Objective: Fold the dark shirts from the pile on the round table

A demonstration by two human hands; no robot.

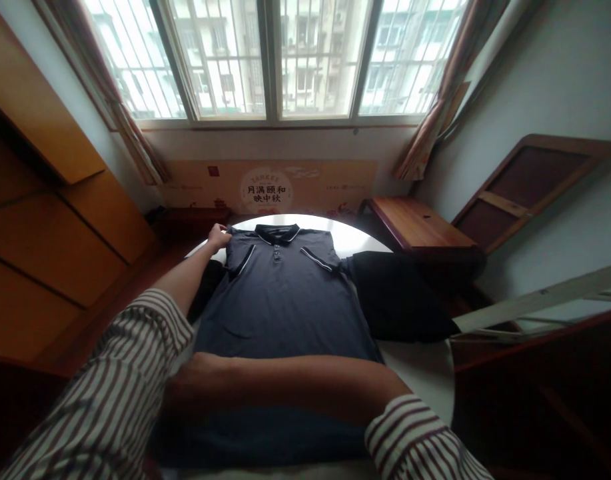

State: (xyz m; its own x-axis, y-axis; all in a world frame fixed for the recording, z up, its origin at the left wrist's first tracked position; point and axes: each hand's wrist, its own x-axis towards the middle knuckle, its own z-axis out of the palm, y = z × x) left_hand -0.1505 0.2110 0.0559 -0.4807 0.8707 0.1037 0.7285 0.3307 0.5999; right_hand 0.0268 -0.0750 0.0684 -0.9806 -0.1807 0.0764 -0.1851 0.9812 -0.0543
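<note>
A dark navy polo shirt with white-trimmed collar and sleeves lies flat, front up, on a round white table. My left hand reaches to the far left and is closed on the shirt's left shoulder by the sleeve. My right forearm lies across the lower part of the shirt. My right hand rests at the shirt's lower left edge. Its fingers are hidden behind my striped left sleeve.
A black garment lies on the table's right side, touching the shirt's sleeve. Past the table are a low wooden bench, a printed cardboard panel under the window, wooden cabinets at left, and a wooden frame and white plank at right.
</note>
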